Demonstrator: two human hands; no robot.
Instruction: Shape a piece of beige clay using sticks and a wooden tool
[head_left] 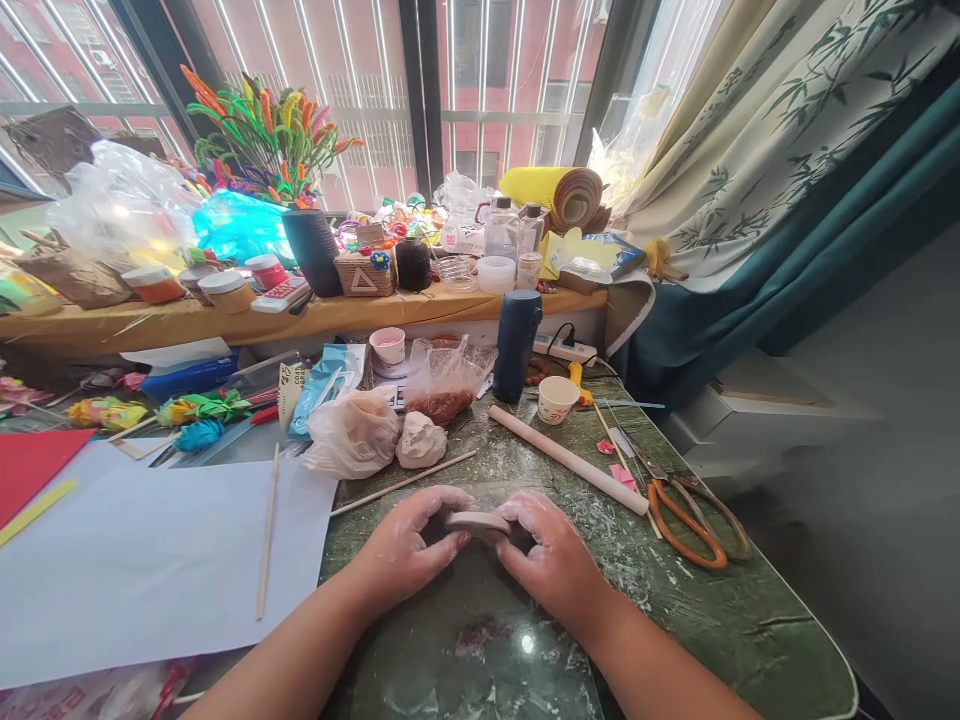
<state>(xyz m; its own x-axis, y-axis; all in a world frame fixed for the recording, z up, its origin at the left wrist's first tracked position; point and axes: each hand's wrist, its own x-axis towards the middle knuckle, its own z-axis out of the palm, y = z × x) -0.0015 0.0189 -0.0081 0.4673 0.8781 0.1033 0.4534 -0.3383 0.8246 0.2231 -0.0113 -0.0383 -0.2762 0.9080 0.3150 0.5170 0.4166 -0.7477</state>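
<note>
Both my hands meet over the green marble-patterned table (720, 620) and pinch a small flat piece of pinkish clay (478, 521) between their fingertips. My left hand (411, 548) grips its left end, fingers curled. My right hand (546, 560) grips the right end the same way. Both hands are dusted with white clay. A larger lump of clay (420, 440) lies just beyond them, beside a crumpled plastic bag (352, 432).
A white rolling pin (568, 459) and orange-handled scissors (686, 510) lie to the right. Thin wooden sticks (266, 530), white paper (150, 565), a paper cup (557, 399) and a dark blue bottle (516, 345) stand around. A cluttered wooden shelf (300, 315) runs behind.
</note>
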